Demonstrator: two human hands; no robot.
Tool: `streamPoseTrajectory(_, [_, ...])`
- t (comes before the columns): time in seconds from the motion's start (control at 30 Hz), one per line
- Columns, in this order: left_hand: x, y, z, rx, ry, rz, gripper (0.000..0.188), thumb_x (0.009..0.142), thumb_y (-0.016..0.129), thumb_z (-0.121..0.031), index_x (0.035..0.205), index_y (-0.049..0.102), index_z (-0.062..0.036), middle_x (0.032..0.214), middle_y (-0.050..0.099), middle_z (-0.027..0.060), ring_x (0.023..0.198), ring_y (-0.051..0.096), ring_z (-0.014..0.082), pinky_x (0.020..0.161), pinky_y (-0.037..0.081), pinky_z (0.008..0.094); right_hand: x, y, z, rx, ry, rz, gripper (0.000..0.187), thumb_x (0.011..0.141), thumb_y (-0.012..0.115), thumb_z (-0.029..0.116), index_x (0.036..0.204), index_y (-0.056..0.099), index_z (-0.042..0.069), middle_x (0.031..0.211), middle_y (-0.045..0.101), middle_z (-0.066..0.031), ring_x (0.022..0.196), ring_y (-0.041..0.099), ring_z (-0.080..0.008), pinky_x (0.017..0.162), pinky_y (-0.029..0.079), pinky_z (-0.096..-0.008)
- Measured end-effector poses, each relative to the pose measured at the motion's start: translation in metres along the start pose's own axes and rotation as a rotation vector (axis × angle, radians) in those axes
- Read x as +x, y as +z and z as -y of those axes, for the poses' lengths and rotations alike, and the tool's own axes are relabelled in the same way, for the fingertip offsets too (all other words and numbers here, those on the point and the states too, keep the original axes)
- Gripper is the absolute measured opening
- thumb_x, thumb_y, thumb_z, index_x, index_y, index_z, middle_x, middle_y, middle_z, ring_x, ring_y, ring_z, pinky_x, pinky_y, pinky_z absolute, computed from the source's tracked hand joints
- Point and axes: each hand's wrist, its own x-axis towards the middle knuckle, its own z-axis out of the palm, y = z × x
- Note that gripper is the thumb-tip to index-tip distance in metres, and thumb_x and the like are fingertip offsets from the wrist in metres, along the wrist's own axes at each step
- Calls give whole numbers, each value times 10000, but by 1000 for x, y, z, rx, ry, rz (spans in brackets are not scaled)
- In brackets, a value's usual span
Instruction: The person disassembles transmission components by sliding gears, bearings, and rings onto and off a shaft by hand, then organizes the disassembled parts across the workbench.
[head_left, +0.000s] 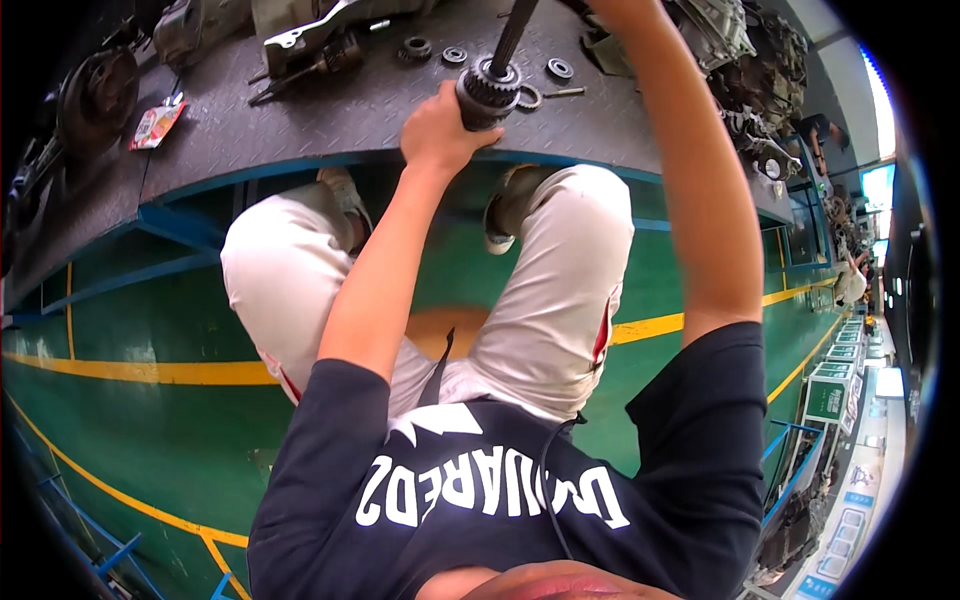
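Note:
My left hand point(440, 130) is wrapped around the lower, geared end of a dark metal gear shaft point(490, 92), its thumb pressed under the gear. The shaft's splined rod point(512, 38) tilts up and away, past the top edge of the picture. My right arm point(700, 170) reaches up beside it; only the base of my right hand point(622, 10) shows, its fingers cut off by the frame. Around the shaft on the bench lie a ring gear point(530, 97), a bearing ring point(560, 69), a smaller ring point(455, 55) and a toothed gear point(415, 48).
The steel workbench point(330, 120) has a blue front edge above my knees. On its left are a red-and-white packet point(157, 124) and a large round metal part point(98, 98). Metal housings point(710, 35) crowd the right. A small pin point(565, 92) lies near the rings.

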Motion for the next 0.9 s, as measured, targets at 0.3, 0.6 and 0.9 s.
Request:
streamPoseTrajectory(0.3, [-3, 0, 0, 4, -91, -10, 811, 684, 955, -526, 1267, 622, -71, 1044, 799, 160, 990, 771, 397, 850, 613, 484, -11, 8, 4, 334, 125, 47, 215, 1140, 535, 167, 1332, 519, 70, 979, 682, -51, 903, 667, -139, 800, 561, -310])
streamPoseTrajectory(0.6, [18, 15, 9, -223, 9, -194, 795, 645, 1005, -381, 1241, 600, -44, 1014, 799, 201, 971, 767, 426, 880, 613, 494, -27, 18, -20, 330, 192, 64, 166, 1143, 551, 200, 1222, 552, 55, 956, 656, -38, 869, 643, -121, 745, 542, -300])
streamPoseTrajectory(0.9, [29, 14, 4, -269, 109, -208, 751, 604, 1031, -379, 1153, 662, -25, 1025, 802, 197, 986, 775, 407, 881, 619, 479, -18, 18, -45, 526, 196, 35, 209, 1125, 590, 191, 1258, 568, 31, 951, 690, -51, 859, 659, -122, 771, 550, -289])
